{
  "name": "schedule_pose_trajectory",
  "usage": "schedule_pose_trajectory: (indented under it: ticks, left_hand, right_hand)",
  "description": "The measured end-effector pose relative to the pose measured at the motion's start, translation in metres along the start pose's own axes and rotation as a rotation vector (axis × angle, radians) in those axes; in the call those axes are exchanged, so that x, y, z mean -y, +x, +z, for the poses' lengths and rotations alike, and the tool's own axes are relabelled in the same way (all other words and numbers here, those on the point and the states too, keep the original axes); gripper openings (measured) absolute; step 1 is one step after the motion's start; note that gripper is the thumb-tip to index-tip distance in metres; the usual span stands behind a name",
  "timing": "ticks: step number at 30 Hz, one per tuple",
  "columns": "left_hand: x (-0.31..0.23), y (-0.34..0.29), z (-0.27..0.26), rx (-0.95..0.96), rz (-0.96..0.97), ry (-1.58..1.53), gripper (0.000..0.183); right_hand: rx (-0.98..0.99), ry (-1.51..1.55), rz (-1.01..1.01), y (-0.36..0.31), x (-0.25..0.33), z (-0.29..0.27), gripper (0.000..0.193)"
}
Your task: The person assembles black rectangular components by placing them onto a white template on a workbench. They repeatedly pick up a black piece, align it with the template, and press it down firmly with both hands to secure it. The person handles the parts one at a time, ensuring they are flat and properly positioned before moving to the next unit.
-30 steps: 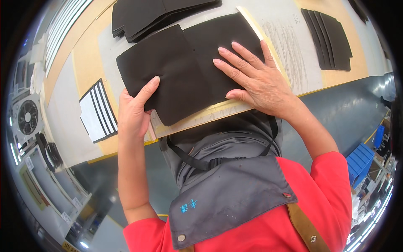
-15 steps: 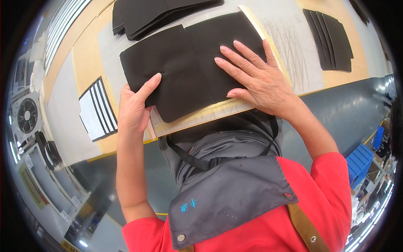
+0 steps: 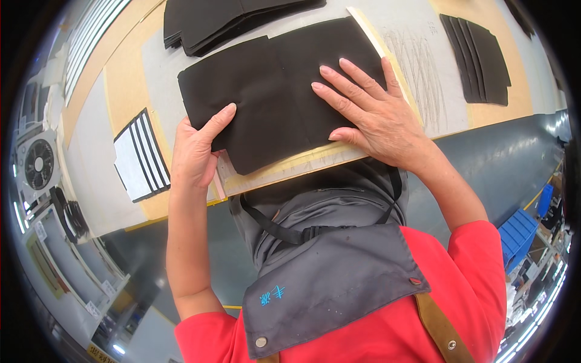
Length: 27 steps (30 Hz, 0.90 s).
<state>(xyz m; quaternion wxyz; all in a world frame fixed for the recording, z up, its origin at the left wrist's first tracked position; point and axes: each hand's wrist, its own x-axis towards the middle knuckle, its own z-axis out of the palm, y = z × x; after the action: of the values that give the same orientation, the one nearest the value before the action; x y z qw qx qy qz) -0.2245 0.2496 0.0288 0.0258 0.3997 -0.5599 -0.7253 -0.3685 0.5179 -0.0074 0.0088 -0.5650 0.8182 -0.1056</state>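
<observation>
A black sheet-like panel [image 3: 260, 115], notched along its edges and faintly creased down the middle, lies at the near edge of the worktable. My left hand [image 3: 196, 148] grips its left edge, thumb on top and the other fingers hidden beneath. Flat on the right part of the panel rests my right hand [image 3: 384, 124], fingers spread, holding nothing. Pale strips frame the spot: one [image 3: 367, 31] runs along the panel's right side, and part of another shows by my left wrist.
Beyond the panel sits a stack of similar black panels [image 3: 242, 27]. Overlapping black pieces [image 3: 481, 60] lie at the right, white pieces with black edges [image 3: 134, 158] at the left. A fan [image 3: 39, 163] stands far left; a blue crate [image 3: 518, 237] is off the table at right.
The panel's left side has shifted slightly to the right, with my left hand still gripping it. My right hand has moved only a little to the right, staying flat on the panel.
</observation>
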Motion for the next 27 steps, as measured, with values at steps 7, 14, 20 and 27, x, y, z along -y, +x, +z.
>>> schedule_pose_trajectory:
  ticks: [7, 14, 20, 27]
  left_hand:
    - [0.0011, 0.003, -0.0018, 0.009, -0.025, 0.021, 0.034]
    - [-0.0019, 0.0028, 0.0004, -0.004, -0.04, 0.059, 0.037]
    - [-0.0016, 0.0037, -0.0001, -0.012, -0.049, 0.071, 0.038]
    - [-0.0016, 0.0057, -0.0011, -0.018, -0.066, 0.092, 0.041]
  right_hand:
    - [0.044, 0.003, 0.017, -0.0008, 0.0007, -0.0033, 0.073]
    - [0.015, 0.013, 0.008, -0.0006, 0.0001, -0.0012, 0.07]
    - [0.002, 0.017, 0.005, -0.0008, 0.0003, 0.0, 0.069]
    - [0.047, -0.011, 0.02, -0.0005, 0.0018, -0.0023, 0.073]
